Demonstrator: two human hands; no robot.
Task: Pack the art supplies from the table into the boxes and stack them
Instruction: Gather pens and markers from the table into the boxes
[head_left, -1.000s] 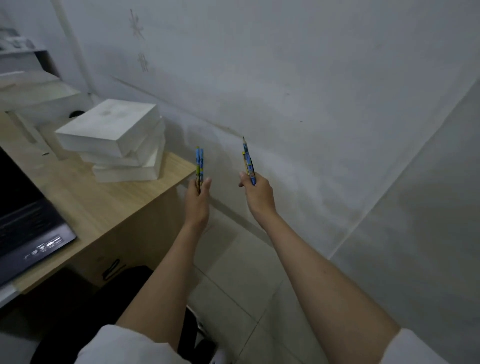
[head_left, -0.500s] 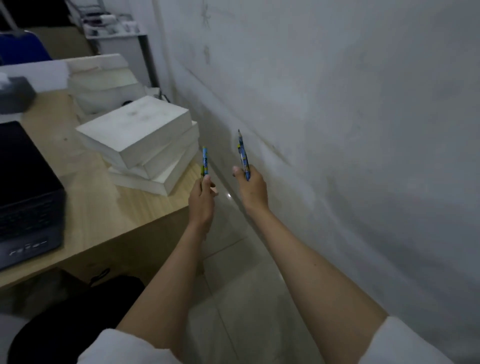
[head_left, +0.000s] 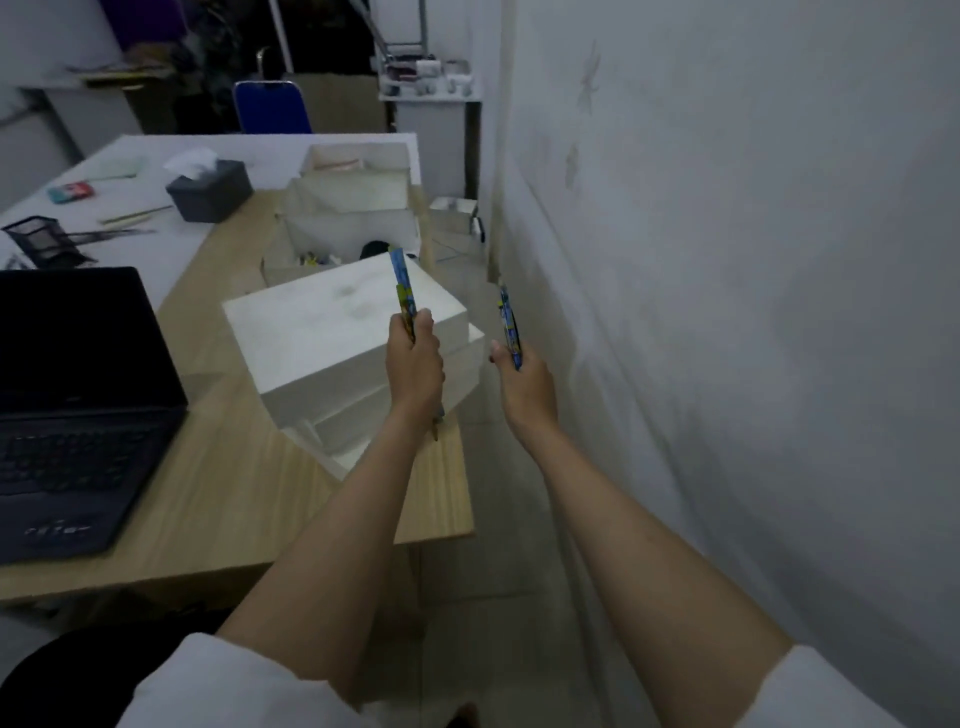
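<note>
My left hand (head_left: 415, 364) grips blue patterned pencils (head_left: 402, 288) upright, over the right end of the wooden table (head_left: 228, 483). My right hand (head_left: 522, 384) holds another blue patterned pencil (head_left: 509, 325) upright, off the table's edge near the wall. Just left of my left hand sits a stack of closed white boxes (head_left: 322, 332). Behind the stack stand open white boxes (head_left: 353, 228), the nearest with small supplies inside.
A black laptop (head_left: 67, 395) lies open at the table's left. Farther back are a grey tissue box (head_left: 210, 189), a black mesh holder (head_left: 44, 236) and a blue chair (head_left: 270, 106). A grey wall (head_left: 727, 312) runs along the right, with tiled floor below.
The view has swung left and up, bringing the table, the open boxes and the room behind into sight. Both hands, still holding pencils, now lie closer to the box stack.
</note>
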